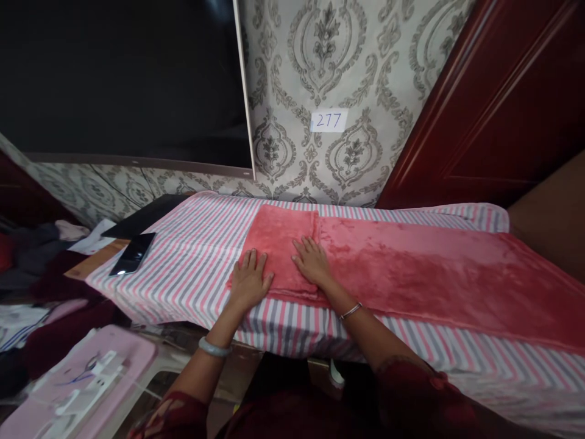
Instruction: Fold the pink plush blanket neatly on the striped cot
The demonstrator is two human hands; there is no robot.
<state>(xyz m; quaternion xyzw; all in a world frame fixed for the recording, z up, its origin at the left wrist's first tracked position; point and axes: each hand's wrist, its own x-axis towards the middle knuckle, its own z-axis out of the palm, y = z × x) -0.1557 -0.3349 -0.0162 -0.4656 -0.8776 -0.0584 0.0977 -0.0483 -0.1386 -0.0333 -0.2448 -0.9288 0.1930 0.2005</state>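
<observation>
A red plush blanket (411, 268) lies in a long strip across a striped cloth, its left end folded over into a thicker square. My left hand (249, 280) rests flat with fingers spread on the left edge of that folded part. On the right side of the fold, my right hand (313, 262) presses down, palm on the fabric and fingers apart. Neither hand grips anything. The blanket's right end runs toward the picture's right edge.
The pink, grey and white striped cloth (192, 244) covers the table. A phone (133, 253) lies at its left end. Behind stand a large television (123, 79) and a dark red door (493, 91). A pink board (123, 360) and piled clothes (55, 292) are at lower left.
</observation>
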